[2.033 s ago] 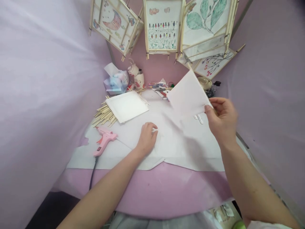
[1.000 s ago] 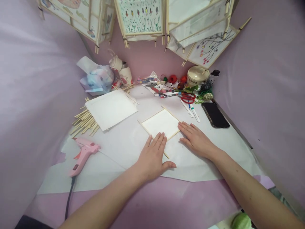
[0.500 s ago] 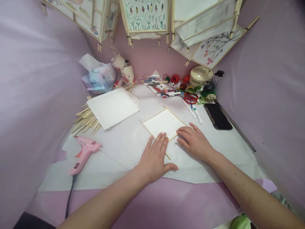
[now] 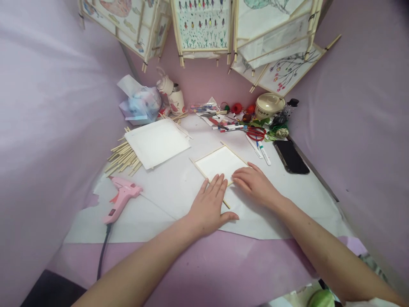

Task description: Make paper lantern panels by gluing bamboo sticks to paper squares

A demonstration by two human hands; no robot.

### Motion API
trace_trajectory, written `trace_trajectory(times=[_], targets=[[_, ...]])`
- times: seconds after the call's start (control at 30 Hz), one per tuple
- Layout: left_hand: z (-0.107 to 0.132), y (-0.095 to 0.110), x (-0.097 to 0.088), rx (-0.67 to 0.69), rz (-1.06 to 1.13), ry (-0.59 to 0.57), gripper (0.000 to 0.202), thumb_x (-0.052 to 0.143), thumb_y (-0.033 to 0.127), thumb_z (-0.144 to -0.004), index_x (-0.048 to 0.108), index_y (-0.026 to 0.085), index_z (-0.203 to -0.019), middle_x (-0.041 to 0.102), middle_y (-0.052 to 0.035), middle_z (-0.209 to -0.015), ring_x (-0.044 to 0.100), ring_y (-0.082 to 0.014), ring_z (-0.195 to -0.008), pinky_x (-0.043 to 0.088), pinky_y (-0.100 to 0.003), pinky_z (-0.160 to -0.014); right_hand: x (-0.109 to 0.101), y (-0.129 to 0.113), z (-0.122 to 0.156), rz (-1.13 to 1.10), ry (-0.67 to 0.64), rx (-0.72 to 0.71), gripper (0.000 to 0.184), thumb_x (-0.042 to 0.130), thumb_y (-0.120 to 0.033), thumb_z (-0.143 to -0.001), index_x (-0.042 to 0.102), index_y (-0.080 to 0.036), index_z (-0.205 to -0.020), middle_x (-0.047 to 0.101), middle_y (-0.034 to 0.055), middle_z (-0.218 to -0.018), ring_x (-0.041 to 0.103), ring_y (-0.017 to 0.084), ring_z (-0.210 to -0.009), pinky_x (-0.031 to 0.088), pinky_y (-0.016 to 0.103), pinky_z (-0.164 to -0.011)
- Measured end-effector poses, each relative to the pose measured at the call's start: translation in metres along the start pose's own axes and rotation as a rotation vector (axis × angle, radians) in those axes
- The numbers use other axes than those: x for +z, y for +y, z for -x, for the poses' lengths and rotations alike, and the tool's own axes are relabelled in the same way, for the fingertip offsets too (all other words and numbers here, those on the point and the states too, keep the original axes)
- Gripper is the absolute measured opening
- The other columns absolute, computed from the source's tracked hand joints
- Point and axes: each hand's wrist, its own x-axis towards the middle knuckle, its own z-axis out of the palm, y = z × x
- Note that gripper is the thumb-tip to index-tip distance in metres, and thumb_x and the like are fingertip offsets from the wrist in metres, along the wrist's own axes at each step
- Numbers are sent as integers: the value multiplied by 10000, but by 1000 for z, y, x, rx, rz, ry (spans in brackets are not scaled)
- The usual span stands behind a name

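Note:
A small square panel of white paper in a thin wooden stick frame (image 4: 220, 162) lies flat on the white paper sheet (image 4: 179, 187) that covers the pink table. My left hand (image 4: 209, 204) lies flat, fingers spread, its fingertips on the panel's near-left edge. My right hand (image 4: 254, 182) presses flat on the panel's near-right edge, fingers pointing left. Neither hand holds anything.
A stack of white panels (image 4: 156, 142) rests on a pile of wooden sticks (image 4: 123, 157) at the left. A pink glue gun (image 4: 122, 197) lies near-left. Red scissors (image 4: 255, 133), pens (image 4: 260, 149), a black phone (image 4: 290, 156), a tissue pack (image 4: 140, 104) and hanging painted lanterns (image 4: 204, 25) line the back.
Two seconds ago my right hand held the panel up in the air. It now lies on the table with both hands flat on its near edges; the right hand has slid slightly left.

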Motion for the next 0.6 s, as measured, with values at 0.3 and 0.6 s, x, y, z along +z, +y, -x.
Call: trace_trajectory(times=[0.3, 0.6], targets=[[26, 1, -8, -91, 45, 83, 622, 546, 542, -907, 443, 186, -1407, 372, -171, -1550, 271, -336, -1466, 256, -559, -1177, -10, 10, -68, 152, -386, 270, 333, 707, -534, -725, 621, -222, -802, 619, 68, -979, 577, 274, -965, 420, 409, -830], [28, 0, -3, -102, 57, 44, 598, 603, 478, -891, 470, 166, -1383, 394, -200, -1527, 313, -344, -1447, 309, -548, -1164, 9, -2, -78, 394, -437, 167, 451, 741, -578, -679, 618, -199, -891, 592, 140, -1045, 525, 348, -1064, 409, 463, -860]])
